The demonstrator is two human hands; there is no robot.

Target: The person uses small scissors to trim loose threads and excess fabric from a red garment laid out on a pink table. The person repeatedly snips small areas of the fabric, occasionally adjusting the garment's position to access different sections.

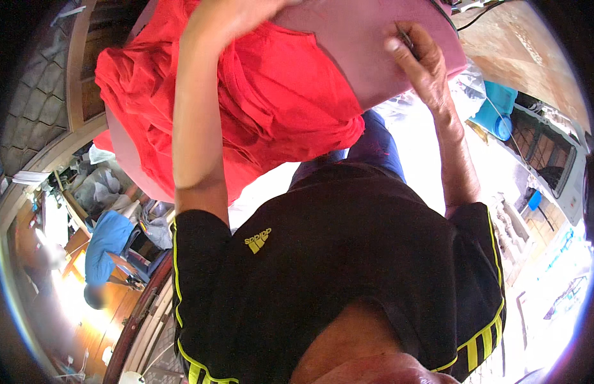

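A large red cloth (290, 89) lies in folds over the left and middle of a mauve tabletop (348, 32). Above the cloth, my left hand (246, 13) reaches in from the left. It is blurred and its fingers run past the upper edge of the view, so their state does not show. Over the bare right part of the tabletop, my right hand (420, 61) is closed, thumb toward the bent fingers. Between them sits a small, dark, narrow thing (406, 38), too little of it showing to tell its kind. The right hand is apart from the cloth.
A dark cable (479, 19) curves off the table's far right corner. Clear plastic sheeting (466, 93) and a turquoise container (495, 109) are to the right. At the left, another person in a blue shirt (108, 240) bends over beside plastic bags (98, 185).
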